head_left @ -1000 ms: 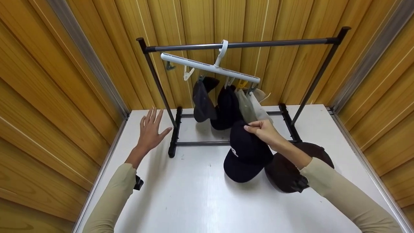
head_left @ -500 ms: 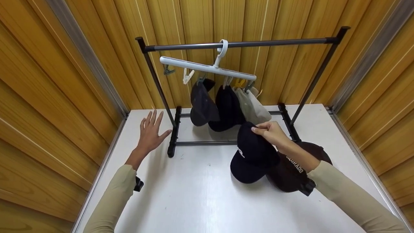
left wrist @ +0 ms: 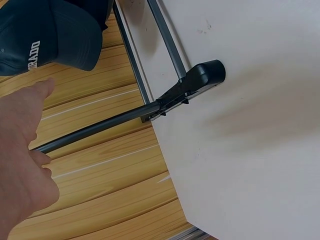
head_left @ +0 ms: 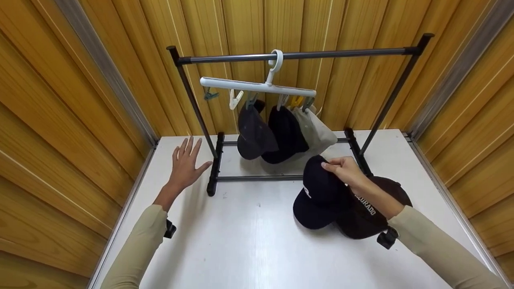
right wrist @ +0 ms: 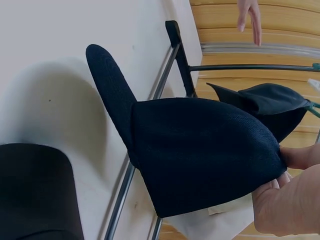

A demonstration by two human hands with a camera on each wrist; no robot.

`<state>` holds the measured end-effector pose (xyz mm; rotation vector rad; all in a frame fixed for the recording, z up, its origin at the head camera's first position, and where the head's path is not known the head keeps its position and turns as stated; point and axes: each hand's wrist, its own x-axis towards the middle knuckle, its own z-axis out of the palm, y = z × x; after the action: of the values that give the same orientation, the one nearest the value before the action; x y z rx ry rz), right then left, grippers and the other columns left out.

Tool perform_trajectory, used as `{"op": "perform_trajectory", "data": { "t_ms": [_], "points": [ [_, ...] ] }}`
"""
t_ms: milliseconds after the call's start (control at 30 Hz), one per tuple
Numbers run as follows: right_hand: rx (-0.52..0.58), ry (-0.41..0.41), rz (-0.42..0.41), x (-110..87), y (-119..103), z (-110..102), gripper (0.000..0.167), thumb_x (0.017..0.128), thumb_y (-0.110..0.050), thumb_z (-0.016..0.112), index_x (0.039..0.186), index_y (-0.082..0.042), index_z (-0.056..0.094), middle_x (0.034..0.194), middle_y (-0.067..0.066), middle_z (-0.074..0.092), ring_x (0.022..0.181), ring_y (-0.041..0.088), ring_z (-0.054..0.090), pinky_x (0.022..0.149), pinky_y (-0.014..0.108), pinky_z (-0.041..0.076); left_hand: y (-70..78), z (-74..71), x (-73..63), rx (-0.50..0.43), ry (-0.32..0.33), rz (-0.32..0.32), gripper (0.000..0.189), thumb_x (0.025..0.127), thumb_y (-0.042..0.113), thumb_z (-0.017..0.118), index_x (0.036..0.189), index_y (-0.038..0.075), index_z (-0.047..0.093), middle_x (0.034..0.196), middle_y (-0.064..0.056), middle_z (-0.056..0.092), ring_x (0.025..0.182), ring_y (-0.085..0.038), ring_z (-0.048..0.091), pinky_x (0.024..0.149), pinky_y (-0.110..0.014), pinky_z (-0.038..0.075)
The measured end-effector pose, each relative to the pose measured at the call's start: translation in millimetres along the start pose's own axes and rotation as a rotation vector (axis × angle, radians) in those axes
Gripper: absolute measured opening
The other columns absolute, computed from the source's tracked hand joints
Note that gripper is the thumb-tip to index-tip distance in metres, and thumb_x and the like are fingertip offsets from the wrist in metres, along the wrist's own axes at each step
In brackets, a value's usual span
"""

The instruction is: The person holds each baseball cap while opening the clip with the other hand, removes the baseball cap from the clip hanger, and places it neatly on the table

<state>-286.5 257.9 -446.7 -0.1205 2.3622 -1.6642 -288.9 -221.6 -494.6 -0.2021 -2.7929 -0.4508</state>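
My right hand (head_left: 347,172) pinches the crown top of a dark navy baseball cap (head_left: 319,200), which hangs brim down above the white table. In the right wrist view that navy cap (right wrist: 200,150) fills the middle, thumb and fingers at its crown. Fingers spread, my left hand (head_left: 185,164) hovers beside the rack's left post and holds nothing. A white clip hanger (head_left: 241,84) hangs on the rack bar. Its clips carry a dark grey cap (head_left: 255,132), a black cap (head_left: 283,136) and pale caps (head_left: 317,130). Toward the left end, a green clip (head_left: 209,94) and a white clip (head_left: 235,99) hold nothing.
A dark brown cap (head_left: 361,216) with white lettering lies on the white table (head_left: 241,249), partly behind the navy cap and right forearm. The black metal rack (head_left: 341,53) stands at the back. Wood-patterned walls (head_left: 60,140) enclose both sides and the back.
My right hand has moved right and slightly down with the navy cap, away from the hanging caps. The hanger has swung closer to level. My left hand has stayed nearly still.
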Motion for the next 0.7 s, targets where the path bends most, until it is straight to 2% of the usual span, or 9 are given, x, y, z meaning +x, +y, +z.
{"op": "perform_trajectory", "data": {
  "t_ms": [267,400,500,700],
  "points": [
    [-0.006,0.028,0.055,-4.4,11,-9,0.048,0.094,-0.022,0.063,0.126,0.013,0.056,0.082,-0.014,0.065,0.070,-0.002,0.060,0.065,0.016,0.051,-2.7,1.4,-2.4,-0.017,-0.007,-0.003,0.082,0.090,0.046,0.064,0.155,0.014,0.024,0.161,-0.017,0.020,0.150,-0.036,0.013,0.118,-0.057,0.009],
    [-0.005,0.018,0.076,-10.4,14,-15,0.048,0.094,-0.024,0.062,0.125,0.012,0.056,0.079,-0.013,0.063,0.065,-0.001,0.059,0.060,0.017,0.050,-3.7,2.9,-3.5,-0.014,-0.016,-0.008,0.082,0.090,0.047,0.063,0.155,0.015,0.023,0.161,-0.018,0.020,0.150,-0.035,0.012,0.118,-0.057,0.008],
    [0.002,0.001,0.085,-15.9,16,-19,0.048,0.095,-0.025,0.061,0.124,0.012,0.055,0.076,-0.013,0.062,0.060,-0.001,0.055,0.054,0.018,0.047,-4.6,3.3,-5.2,-0.016,0.001,0.007,0.082,0.090,0.046,0.064,0.154,0.013,0.025,0.160,-0.019,0.022,0.149,-0.036,0.015,0.118,-0.058,0.010],
    [-0.029,-0.023,0.122,-24.5,22,-31,0.049,0.097,-0.026,0.058,0.128,0.011,0.050,0.073,-0.014,0.060,0.044,-0.003,0.035,0.042,0.016,0.032,-4.0,6.0,-5.4,-0.012,0.039,0.024,0.083,0.087,0.042,0.069,0.152,0.010,0.030,0.157,-0.021,0.027,0.147,-0.039,0.020,0.116,-0.059,0.013]
  ]
}}
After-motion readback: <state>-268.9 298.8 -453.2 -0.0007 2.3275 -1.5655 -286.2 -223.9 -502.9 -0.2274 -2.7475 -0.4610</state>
